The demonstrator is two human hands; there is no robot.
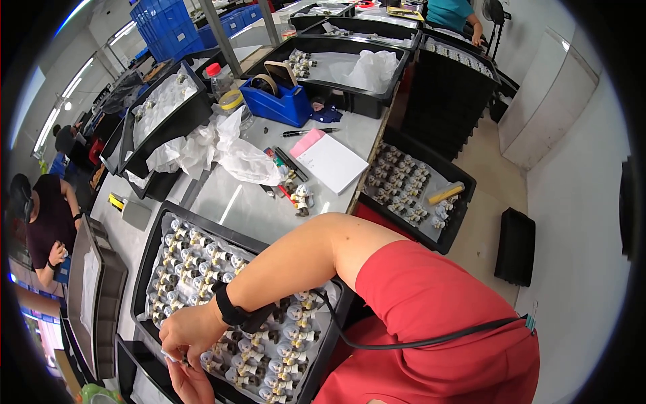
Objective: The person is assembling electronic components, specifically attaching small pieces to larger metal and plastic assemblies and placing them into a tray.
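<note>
Head view: my right hand (192, 330) pinches a small white piece (168, 357) with my left hand (192, 384) open beneath at six o'clock; my forearm could topple fittings (269, 350) in the tray (145, 266).

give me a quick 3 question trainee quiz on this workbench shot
1. True or false: the black tray under the hands holds rows of small white and brass parts.
2. What colour is the tape dispenser on the bench? A) blue B) yellow C) green
3. What lies on top of the white notepad?

Key:
1. True.
2. A, blue.
3. A pink slip of paper, at the pad's far corner.

Note: the right hand and the left hand meet at the tray's near edge, pinching something too small to identify.
</note>
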